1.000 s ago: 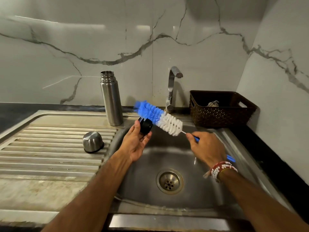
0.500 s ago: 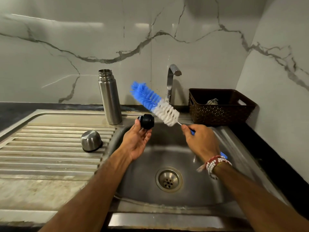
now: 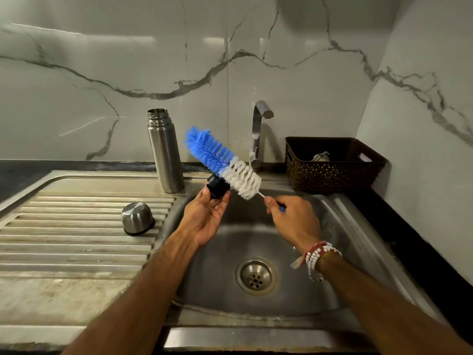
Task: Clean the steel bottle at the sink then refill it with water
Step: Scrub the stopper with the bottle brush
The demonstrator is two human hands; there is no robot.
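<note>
The steel bottle stands upright and uncapped on the drainboard's far corner, left of the basin. My left hand pinches the bottle's black stopper at its fingertips over the basin's left edge. My right hand grips the blue handle of a bottle brush. The brush's blue and white bristles lie across the top of the stopper and touch it. The steel cup lid rests upside down on the drainboard.
The steel sink basin with its drain lies below my hands. A tap rises behind the basin, no water running. A dark woven basket sits at the right. The ribbed drainboard stretches left.
The brush lifted off the stopper half a second ago and has come back down onto it. My left hand has kept the stopper in nearly the same spot.
</note>
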